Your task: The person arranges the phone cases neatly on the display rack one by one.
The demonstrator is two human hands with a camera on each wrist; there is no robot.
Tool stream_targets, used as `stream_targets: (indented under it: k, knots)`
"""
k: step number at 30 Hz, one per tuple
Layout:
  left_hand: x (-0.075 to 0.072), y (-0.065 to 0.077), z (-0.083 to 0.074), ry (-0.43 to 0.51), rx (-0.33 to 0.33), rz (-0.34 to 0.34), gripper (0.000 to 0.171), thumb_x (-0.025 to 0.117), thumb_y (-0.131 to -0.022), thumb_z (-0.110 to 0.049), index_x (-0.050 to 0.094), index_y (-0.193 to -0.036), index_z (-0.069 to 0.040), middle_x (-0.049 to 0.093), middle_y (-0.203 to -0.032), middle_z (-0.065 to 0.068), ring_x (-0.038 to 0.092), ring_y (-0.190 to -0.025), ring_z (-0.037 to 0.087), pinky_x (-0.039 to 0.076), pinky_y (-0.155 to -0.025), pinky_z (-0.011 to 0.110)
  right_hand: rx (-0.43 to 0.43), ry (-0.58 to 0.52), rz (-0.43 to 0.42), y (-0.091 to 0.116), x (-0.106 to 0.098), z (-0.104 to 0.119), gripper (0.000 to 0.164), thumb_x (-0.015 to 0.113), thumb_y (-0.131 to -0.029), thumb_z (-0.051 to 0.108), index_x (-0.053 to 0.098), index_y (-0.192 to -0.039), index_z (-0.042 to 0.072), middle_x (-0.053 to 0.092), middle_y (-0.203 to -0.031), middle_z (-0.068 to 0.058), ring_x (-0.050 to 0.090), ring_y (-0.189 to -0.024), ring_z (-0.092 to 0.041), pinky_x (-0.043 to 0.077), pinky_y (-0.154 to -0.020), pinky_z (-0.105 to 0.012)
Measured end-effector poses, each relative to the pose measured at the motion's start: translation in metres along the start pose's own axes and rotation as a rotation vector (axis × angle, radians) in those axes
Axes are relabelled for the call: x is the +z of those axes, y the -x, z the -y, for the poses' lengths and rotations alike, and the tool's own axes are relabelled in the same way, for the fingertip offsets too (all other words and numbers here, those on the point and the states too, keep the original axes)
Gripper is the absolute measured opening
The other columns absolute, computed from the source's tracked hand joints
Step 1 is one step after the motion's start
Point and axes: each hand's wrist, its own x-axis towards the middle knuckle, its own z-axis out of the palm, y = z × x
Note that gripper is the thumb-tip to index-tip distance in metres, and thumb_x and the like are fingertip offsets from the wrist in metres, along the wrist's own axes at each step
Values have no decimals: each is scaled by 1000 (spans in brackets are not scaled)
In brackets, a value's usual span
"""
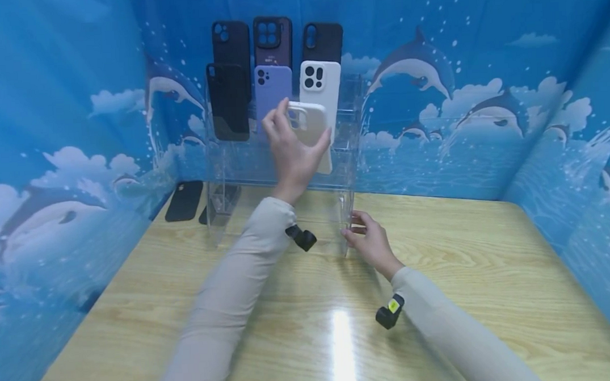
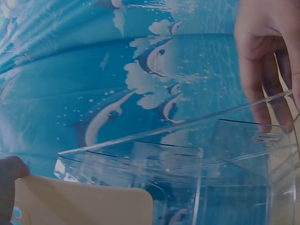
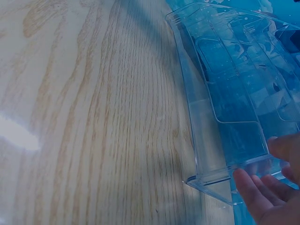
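Right now we have the cream phone case [image 1: 313, 126] up at the clear rack [image 1: 250, 165], overlapping the white phone case [image 1: 333, 95] in the head view; whether the two touch, we cannot tell. Our left hand [image 1: 294, 157] pinches it by its edges, thumb at the right, fingers at the upper left. That hold looks narrow, so a slipping thumb could drop it; pushed sideways, it could knock the white one or the purple phone case [image 1: 275, 89] beside it. Lower down, our right hand [image 1: 372, 243] grips the rack's right side panel; should that hold slacken, a shove from above might slide or tip everything on the wooden table [image 1: 440, 236]. Left of the rack, a black phone case [image 1: 184, 201] lies flat, well apart from both hands.
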Motion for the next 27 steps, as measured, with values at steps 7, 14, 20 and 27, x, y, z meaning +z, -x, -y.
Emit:
stream_targets:
  k: [7, 14, 20, 27]
  knots:
    - [19, 5, 12, -70, -10, 11, 86, 79, -76, -39, 36, -143, -5, 38, -128, 16, 45, -114, 24, 48, -92, 29, 2, 0, 4, -1, -1, -2, 56, 61, -94, 9, 38, -144, 3, 48, -136, -21, 54, -120, -36, 56, -83, -32]
    - [25, 5, 13, -131, -25, 46, 85, 78, -76, -38, 37, -145, -9, 37, -129, 13, 44, -116, 24, 52, -84, 33, -4, 4, -5, -1, 1, -1, 55, 62, -93, 8, 39, -143, 3, 50, -135, -20, 54, -119, -36, 56, -83, -32]
    - [25, -1, 8, -190, -82, 136, 87, 76, -77, -41, 33, -148, -15, 36, -133, 10, 43, -118, 23, 54, -78, 34, -7, 15, -16, 0, 1, -1, 55, 62, -93, 7, 40, -142, 3, 51, -134, -20, 55, -118, -36, 56, -82, -32]
    - [33, 2, 13, -226, -97, 174, 85, 74, -82, -36, 27, -151, -17, 35, -138, 10, 39, -125, 24, 53, -82, 38, -19, 17, -17, 0, 2, -2, 54, 62, -92, 6, 40, -142, 3, 51, -134, -21, 55, -118, -37, 56, -81, -32]
